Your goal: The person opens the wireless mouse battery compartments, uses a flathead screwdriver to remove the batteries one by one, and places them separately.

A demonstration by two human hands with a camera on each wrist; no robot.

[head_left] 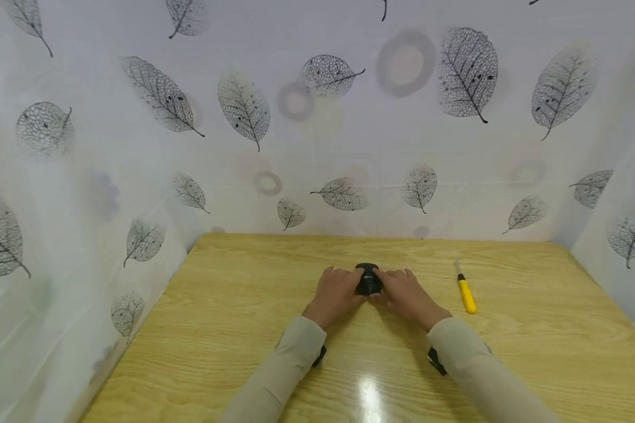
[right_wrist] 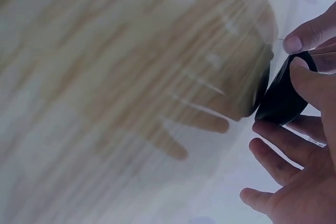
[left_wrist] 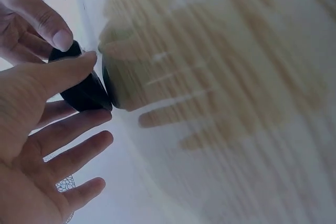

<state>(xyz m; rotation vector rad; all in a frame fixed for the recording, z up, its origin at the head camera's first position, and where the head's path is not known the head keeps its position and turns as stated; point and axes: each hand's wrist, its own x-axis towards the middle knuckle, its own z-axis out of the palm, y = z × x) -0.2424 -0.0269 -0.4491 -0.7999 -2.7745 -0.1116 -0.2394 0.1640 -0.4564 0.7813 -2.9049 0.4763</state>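
Pinched from both sides, the rounded black plastic object [head_left: 368, 282] was held low at the wood-grain bench [head_left: 233, 317] by left hand [head_left: 337, 293] and right hand [head_left: 407, 294], outer fingers fanned loose, seemingly for steadiness; right of it, a yellow-handled tool [head_left: 465, 293] was seen!

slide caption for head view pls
Left hand and right hand grip a black object at a wood-grain table, a yellow-handled tool to the right.

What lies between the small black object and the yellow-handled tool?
In the head view: the right hand, gripping the black object, then bare wood-grain tabletop.
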